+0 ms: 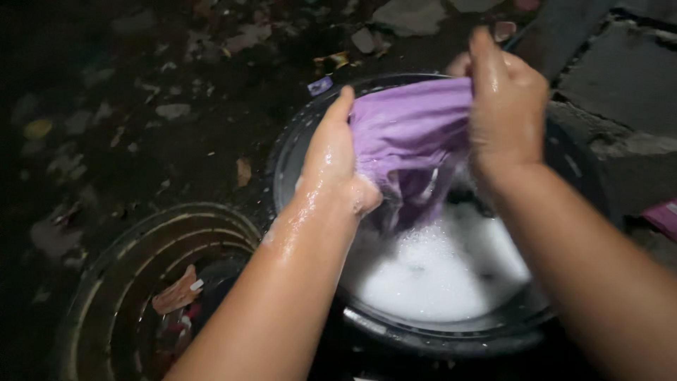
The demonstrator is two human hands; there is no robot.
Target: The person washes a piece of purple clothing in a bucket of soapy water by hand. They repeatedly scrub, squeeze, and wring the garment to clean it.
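Observation:
A wet purple cloth [409, 134] is stretched between my two hands above a dark round basin [296, 152] filled with white soapy foam [437, 271]. My left hand [331, 159], wet and soapy, grips the cloth's left edge. My right hand [504, 106] grips its right upper edge, fingers closed over the fabric. The lower part of the cloth hangs down into the foam.
A second dark round tub [141, 282] sits at the lower left with wet clothes [176, 293] inside. The ground is dark wet earth strewn with litter and stones [173, 111]. Grey concrete slabs [620, 70] lie at the upper right, and a pink object [663, 215] at the right edge.

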